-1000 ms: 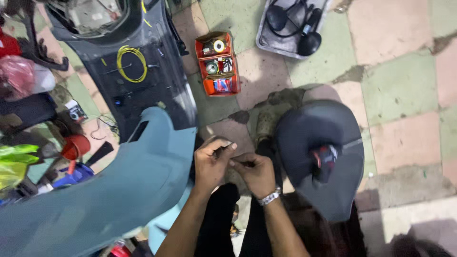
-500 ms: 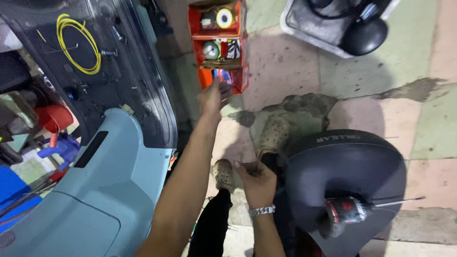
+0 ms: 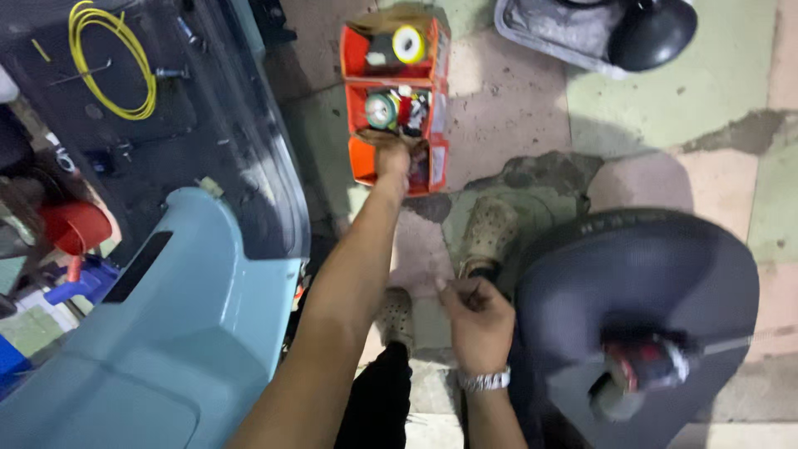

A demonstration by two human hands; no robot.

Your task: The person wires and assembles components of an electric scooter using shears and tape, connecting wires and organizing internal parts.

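Left hand is stretched out to the red compartment tray on the floor, fingers down inside the nearest compartment; can't tell whether it's gripping anything, the fingertips are hidden in the bin. The tray has three compartments in a row: the far one holds a yellow tape roll, the middle one a green tape roll plus small red and white parts, too small to identify. Right hand is close to the body, loosely curled with fingers pinched together near the thumb; something small may be in the pinch, not clear enough to call. There's a metal watch on that wrist. Just right of that hand is a dark round seat pad, with a red-handled screwdriver lying on it, blurred. Two beige clogs are on the tiled floor between the arms. Light blue scooter body panel is left of the left arm, with a dark panel beyond it carrying a coil of yellow wire. Grey tray with a black round object sits at the top right, well apart from both hands.
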